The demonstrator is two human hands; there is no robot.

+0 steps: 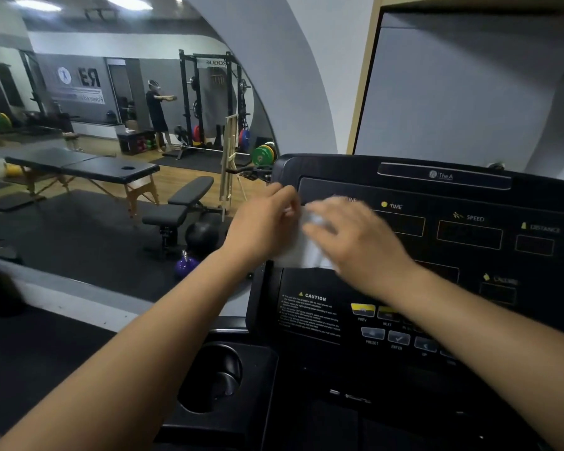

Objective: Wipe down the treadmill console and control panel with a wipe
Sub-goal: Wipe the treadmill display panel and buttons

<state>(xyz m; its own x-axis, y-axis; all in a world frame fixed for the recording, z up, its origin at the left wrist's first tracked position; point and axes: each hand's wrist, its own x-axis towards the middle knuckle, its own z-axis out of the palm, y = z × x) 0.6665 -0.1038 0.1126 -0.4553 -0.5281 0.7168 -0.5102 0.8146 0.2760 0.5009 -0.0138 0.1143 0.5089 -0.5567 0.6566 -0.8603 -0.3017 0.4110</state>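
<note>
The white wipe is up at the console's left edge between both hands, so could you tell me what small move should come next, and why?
Probably sweep the white wipe rightward across the black treadmill console. Both the left hand and the right hand hold it at the panel's upper left, beside the TIME label, while the SPEED window and DISTANCE window lie uncovered to the right.

Wipe (302, 245): white, thin, crumpled, hanging loosely in front of console's upper left corner, motion-blurred, held between both hands. Treadmill console (446, 222): black, tilted back, display windows dark; yellow-marked labels TIME, SPEED, DISTANCE along top. Control panel (381, 323): lower section, yellow PREV and NEXT keys, grey PRESET and ENTER keys, white CAUTION text at left.
</note>
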